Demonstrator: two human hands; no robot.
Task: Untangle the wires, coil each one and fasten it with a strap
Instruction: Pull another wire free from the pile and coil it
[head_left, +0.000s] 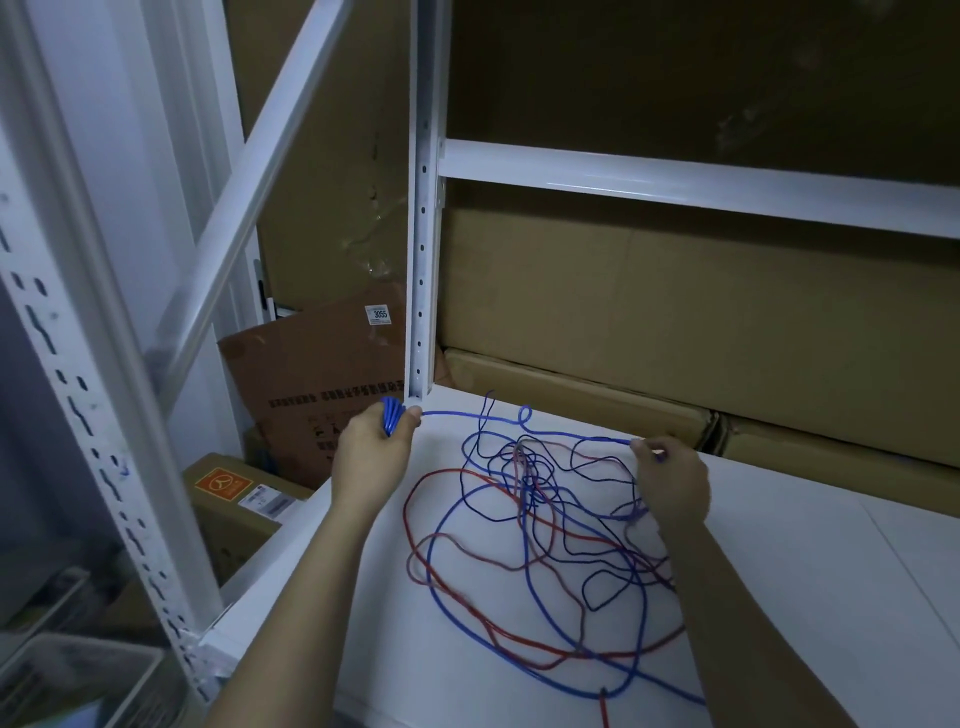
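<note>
My left hand (375, 451) is stretched out ahead of me at the far left, wrist straight, back of the hand toward me. Its fingers are curled into a fist around a small bundle of blue wire loops (391, 414), with my thumb closed over the top. My right hand (672, 480) is out to the right at about the same reach, fingers bent and bunched, pinching the same blue wire at its fingertips. Both forearms are bare and come up from the bottom edge, angling slightly toward each other. My two hands are well apart, with the wire stretched between them.
</note>
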